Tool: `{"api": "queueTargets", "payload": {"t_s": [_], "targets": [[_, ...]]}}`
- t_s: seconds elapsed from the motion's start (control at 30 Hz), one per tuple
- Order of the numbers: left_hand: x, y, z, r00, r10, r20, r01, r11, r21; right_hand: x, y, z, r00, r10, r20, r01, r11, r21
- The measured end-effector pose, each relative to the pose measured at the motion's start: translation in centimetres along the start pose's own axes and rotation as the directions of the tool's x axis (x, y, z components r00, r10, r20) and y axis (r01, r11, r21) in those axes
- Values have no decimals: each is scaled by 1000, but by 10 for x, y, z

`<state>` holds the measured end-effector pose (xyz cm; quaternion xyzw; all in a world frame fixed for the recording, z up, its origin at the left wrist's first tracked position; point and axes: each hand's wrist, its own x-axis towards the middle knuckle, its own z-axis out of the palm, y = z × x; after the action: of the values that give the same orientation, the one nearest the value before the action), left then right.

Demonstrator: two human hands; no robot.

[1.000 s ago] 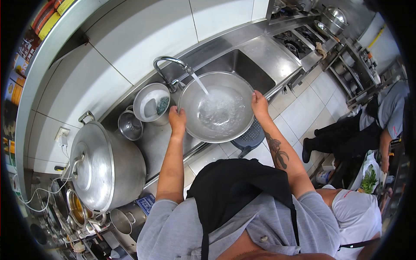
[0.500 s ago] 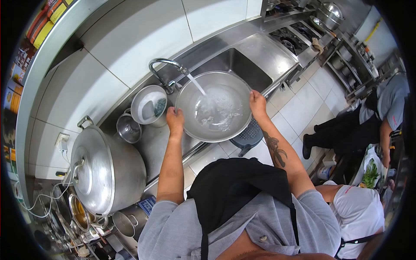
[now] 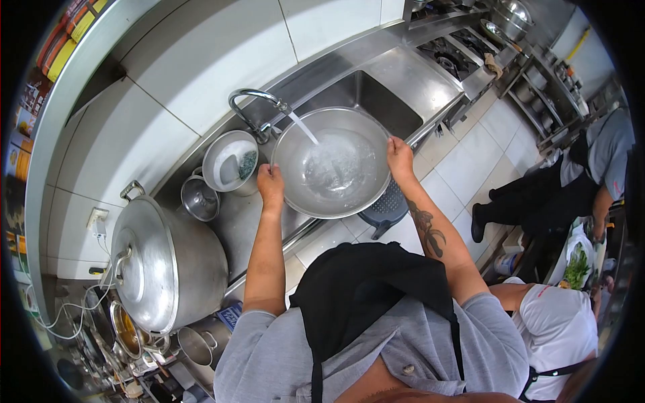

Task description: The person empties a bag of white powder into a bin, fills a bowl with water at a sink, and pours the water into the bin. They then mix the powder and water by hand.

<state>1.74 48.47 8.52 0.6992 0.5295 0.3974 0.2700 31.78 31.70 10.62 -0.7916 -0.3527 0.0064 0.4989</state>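
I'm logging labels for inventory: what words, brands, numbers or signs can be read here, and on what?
No text reads clearly.
Blue item: white lettering, too blurred.
Packages at upper left: printing too blurred.
White tub: label too small.
White shirt: red mark, too small.
Co-worker's grey shirt: reddish mark, too small.

And not one word comes up readable: at ten o'clock the stacked packs (image 3: 59, 57) carry blurred print, at seven the blue box (image 3: 230, 316) shows smudged pale lettering. Over at four, red marking on the white shirt (image 3: 561, 316), too small!
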Motion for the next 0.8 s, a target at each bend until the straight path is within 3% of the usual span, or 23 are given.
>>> {"api": "queueTargets", "payload": {"t_s": [0.17, 0.47, 0.8], "targets": [[1, 3, -1, 1000, -20, 9, 20, 1000, 10, 0, -5, -3, 993, 100, 56, -101, 995, 18], [3, 1, 0, 1000, 4, 17, -5, 999, 35, 2, 8, 5, 999, 43, 13, -43, 999, -18], [4, 2, 0, 1000, 21, 21, -22, 999, 40, 2, 0, 0, 993, 106, 47, -105, 994, -17]]}}
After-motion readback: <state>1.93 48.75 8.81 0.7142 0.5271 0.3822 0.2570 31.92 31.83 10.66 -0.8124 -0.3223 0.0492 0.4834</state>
